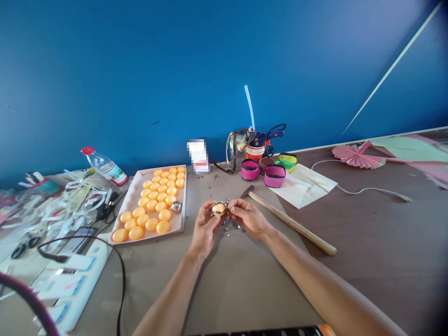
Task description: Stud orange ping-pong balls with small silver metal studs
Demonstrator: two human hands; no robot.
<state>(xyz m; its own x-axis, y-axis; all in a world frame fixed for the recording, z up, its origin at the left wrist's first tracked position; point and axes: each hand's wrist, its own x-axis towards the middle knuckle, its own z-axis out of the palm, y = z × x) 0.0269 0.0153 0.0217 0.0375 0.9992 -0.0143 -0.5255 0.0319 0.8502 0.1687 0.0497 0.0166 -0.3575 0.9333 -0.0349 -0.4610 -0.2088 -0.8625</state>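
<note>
My left hand is closed round an orange ping-pong ball partly covered with shiny silver pieces. Close beside the ball's right side, the fingers of my right hand are pinched together; whatever they hold is too small to make out. Loose silver bits are scattered on the table below and between both hands. To the left, a shallow white tray carries several plain orange balls. One silver-covered ball sits at the tray's right side.
A wooden-handled hammer lies right of my hands. Behind it are pink bands, white paper and a striped cup. A bottle, a power strip, cables and white strips crowd the left. Pink folded paper lies far right.
</note>
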